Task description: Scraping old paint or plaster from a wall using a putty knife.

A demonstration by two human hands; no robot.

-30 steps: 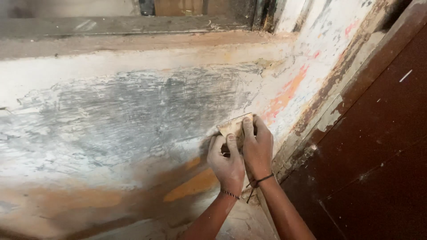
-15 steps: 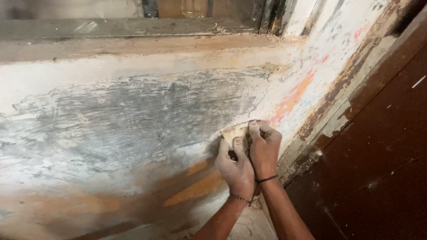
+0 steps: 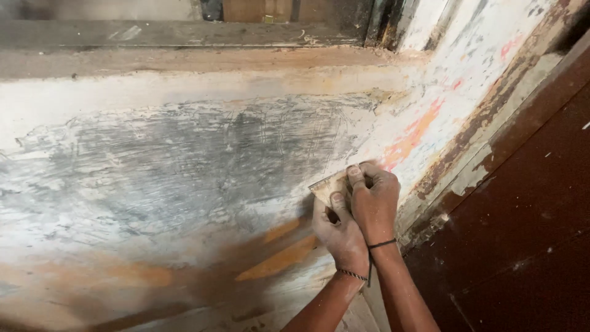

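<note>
Scraped grey wall [image 3: 184, 166], sanding pad [image 3: 326, 186] under closed fingers of left hand [image 3: 340, 233] and right hand [image 3: 373, 200].

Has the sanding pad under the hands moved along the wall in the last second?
Yes. The sanding pad, pressed by both hands, has slid slightly right and down, closer to the dark door frame, judged against the orange paint streak.

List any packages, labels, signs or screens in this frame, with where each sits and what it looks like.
None in view: no package, label, sign or screen.
Scraped wall: fills the left and centre, grey patch with white and orange paint remnants.
Sanding pad: small tan piece pressed flat to the wall under the left hand and right hand.
Dark brown panel: at right.
</note>
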